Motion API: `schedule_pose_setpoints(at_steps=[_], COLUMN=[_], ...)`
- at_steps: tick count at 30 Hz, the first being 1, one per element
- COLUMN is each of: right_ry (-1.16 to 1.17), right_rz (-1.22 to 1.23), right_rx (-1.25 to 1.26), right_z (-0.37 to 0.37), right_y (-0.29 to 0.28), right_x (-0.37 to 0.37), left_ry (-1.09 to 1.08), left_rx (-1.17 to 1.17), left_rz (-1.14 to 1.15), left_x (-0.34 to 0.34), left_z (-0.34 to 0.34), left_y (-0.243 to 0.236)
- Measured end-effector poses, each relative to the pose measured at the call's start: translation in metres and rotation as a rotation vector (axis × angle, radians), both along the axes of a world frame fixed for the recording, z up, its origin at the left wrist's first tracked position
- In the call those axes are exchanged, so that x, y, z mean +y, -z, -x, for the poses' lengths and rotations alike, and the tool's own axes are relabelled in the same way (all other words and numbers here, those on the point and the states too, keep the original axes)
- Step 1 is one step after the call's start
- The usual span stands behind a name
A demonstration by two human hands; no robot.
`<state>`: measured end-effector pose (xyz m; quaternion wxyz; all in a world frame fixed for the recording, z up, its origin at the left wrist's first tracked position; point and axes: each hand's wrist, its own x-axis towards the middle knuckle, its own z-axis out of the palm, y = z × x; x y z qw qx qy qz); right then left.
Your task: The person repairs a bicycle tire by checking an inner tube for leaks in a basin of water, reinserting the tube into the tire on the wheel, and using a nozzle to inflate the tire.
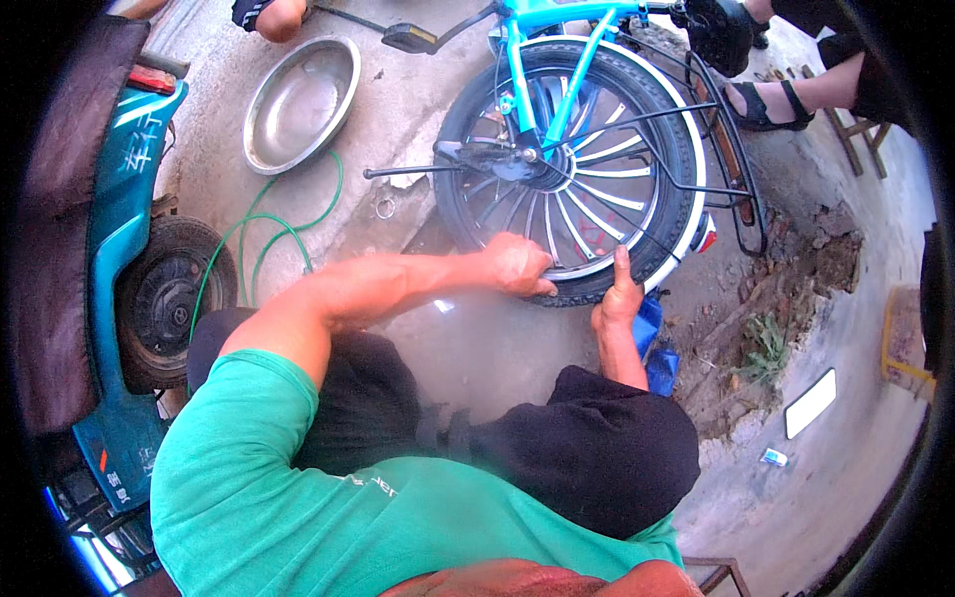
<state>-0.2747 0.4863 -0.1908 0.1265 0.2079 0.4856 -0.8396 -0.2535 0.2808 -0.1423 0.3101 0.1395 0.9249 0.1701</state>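
Note:
A bicycle with a light blue frame (517,70) stands before me, its wheel (597,179) with black and white spokes facing up at me. My left hand (517,265) is closed on the near edge of the black tyre (676,129), knuckles up and fingers curled over the rim. To its right, my right hand (619,297) holds the same tyre, with the thumb pointing up against the sidewall; its other fingers are hidden. Whether a small tool sits inside the left fist cannot be made out. The kickstand (408,172) sticks out left of the hub.
A metal basin (303,104) and a green hose (249,221) lie on the left ground, beside a teal vehicle (124,259) with a black wheel (164,298). The bicycle's rear rack (731,164) reaches toward another person's sandalled foot (776,104). Blue plastic (657,343) lies below the tyre.

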Motion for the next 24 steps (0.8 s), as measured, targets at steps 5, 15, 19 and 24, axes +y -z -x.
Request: schedule_pose_setpoints(at_steps=[5, 15, 19, 24], right_ry=[-0.054, -0.155, -0.14, -0.053], right_rz=[0.152, 0.415, 0.36, 0.232], right_rx=[0.098, 0.112, 0.117, 0.055], right_z=[-0.001, 0.005, 0.008, 0.008], right_y=[0.008, 0.01, 0.01, 0.014], right_x=[0.009, 0.017, 0.013, 0.012], left_ry=[-0.051, -0.274, -0.173, 0.229], left_rx=[0.066, 0.054, -0.041, 0.031], left_rz=[-0.119, -0.268, -0.313, -0.253], left_x=[0.001, 0.053, 0.042, 0.0], left_z=[-0.001, 0.032, 0.038, 0.052], left_y=[0.006, -0.009, -0.008, -0.02])
